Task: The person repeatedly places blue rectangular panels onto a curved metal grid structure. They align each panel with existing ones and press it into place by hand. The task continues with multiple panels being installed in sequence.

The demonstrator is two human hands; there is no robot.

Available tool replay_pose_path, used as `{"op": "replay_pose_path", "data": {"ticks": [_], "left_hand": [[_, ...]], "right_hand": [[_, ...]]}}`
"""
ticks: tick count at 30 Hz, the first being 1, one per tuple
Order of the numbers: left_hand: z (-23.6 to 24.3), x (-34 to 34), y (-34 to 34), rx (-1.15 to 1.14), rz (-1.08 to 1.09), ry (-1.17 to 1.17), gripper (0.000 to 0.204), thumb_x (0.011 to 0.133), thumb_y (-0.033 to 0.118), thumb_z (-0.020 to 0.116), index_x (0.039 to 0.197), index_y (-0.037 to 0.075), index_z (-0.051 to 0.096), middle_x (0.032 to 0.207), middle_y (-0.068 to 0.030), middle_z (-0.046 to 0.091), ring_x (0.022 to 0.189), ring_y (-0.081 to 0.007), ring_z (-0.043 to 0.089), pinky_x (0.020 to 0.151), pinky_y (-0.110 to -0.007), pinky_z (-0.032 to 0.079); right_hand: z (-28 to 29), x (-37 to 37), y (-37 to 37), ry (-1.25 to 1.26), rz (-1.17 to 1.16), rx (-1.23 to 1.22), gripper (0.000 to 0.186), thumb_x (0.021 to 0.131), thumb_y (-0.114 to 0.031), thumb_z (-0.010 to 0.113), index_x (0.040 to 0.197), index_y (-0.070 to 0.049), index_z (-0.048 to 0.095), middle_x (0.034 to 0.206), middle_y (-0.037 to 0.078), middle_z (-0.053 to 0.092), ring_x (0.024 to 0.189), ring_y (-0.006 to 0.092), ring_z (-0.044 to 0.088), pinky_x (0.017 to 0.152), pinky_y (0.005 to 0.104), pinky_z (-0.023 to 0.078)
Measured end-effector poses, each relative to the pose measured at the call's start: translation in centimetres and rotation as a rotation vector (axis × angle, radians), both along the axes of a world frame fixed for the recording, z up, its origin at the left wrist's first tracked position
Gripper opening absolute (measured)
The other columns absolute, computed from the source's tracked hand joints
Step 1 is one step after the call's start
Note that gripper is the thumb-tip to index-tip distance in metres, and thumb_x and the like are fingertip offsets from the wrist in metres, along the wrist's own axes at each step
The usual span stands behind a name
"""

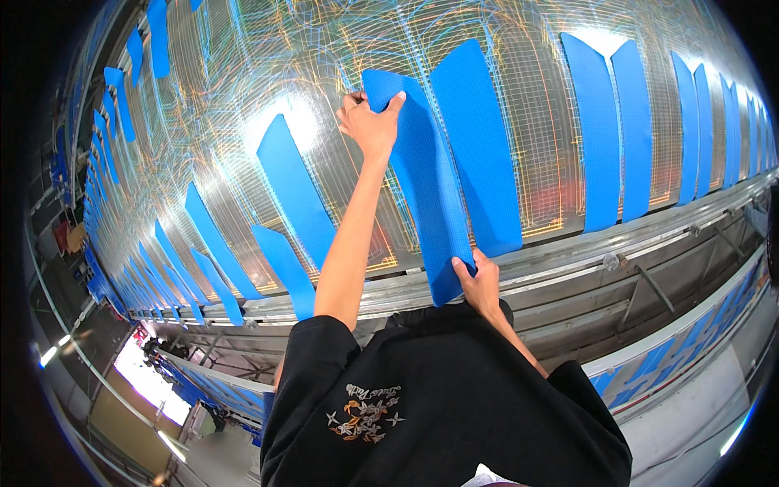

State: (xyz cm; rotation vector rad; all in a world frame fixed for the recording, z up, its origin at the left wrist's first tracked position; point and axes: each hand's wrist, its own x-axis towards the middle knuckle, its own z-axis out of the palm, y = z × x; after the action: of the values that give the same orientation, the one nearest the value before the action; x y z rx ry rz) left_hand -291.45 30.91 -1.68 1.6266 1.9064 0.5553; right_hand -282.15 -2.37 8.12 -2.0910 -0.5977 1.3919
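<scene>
Each pinched closed, the left hand (372, 126) and right hand (480, 282) hold opposite ends of 1 long, blue, textured, flexible strip (428, 174) between them, apparently so its length lies straight.

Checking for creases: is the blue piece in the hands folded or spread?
Spread: the blue piece runs lengthwise from left hand to right hand, no fold showing.
</scene>
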Motion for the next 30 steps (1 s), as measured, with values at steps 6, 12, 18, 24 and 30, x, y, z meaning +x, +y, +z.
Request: {"op": "replay_pose_path", "data": {"ticks": [6,12,18,24,30], "left_hand": [[-0.4,-0.3,0.0,0.000,0.006,-0.017,0.050,0.074,0.054,0.092,0.070,0.008,0.073,0.119,-0.0113,0.057,0.127,-0.0388,0.039,0.110,-0.064,0.025],[0.3,0.0,0.0,0.006,0.010,0.017,0.048,0.074,0.046,0.094,0.074,0.005,0.069,0.117,-0.0102,0.056,0.121,-0.0360,0.043,0.108,-0.059,0.028],[-2.7,-1.5,-0.1,0.080,0.007,0.051,0.067,0.071,0.056,0.092,0.097,-0.001,0.070,0.120,-0.0115,0.057,0.120,-0.0382,0.044,0.108,-0.064,0.029],[-2.4,-0.7,0.9,0.018,-0.043,0.059,0.064,0.070,0.058,0.092,0.090,0.000,0.077,0.123,-0.0117,0.057,0.129,-0.0422,0.039,0.111,-0.068,0.027],[-3.0,-1.3,1.5,-0.008,-0.029,0.054,0.086,0.068,0.060,0.093,0.109,-0.012,0.072,0.129,-0.0146,0.057,0.133,-0.0414,0.039,0.117,-0.069,0.023]], "right_hand": [[0.1,0.0,0.1,-0.007,0.000,-0.018,0.026,0.097,-0.021,0.075,0.094,0.004,0.067,0.073,0.015,0.065,0.066,0.0160,0.058,0.064,0.0374,0.048],[-0.2,0.0,-0.9,-0.013,0.001,0.013,0.032,0.104,-0.027,0.066,0.093,0.003,0.062,0.069,0.018,0.059,0.062,0.0193,0.052,0.061,0.0411,0.046],[-2.6,0.1,-5.2,0.052,-0.097,-0.057,0.040,0.110,-0.031,0.057,0.090,0.003,0.062,0.063,0.014,0.057,0.055,0.0204,0.060,0.056,0.0390,0.046],[-4.2,-0.2,-5.4,0.045,-0.189,-0.092,0.040,0.104,-0.031,0.068,0.085,0.004,0.072,0.059,0.006,0.063,0.051,0.0120,0.062,0.052,0.0338,0.047],[-5.3,-0.6,-5.4,-0.039,-0.174,-0.100,0.036,0.099,-0.030,0.073,0.090,0.004,0.077,0.063,0.012,0.069,0.054,0.0203,0.066,0.057,0.0371,0.050]]}}
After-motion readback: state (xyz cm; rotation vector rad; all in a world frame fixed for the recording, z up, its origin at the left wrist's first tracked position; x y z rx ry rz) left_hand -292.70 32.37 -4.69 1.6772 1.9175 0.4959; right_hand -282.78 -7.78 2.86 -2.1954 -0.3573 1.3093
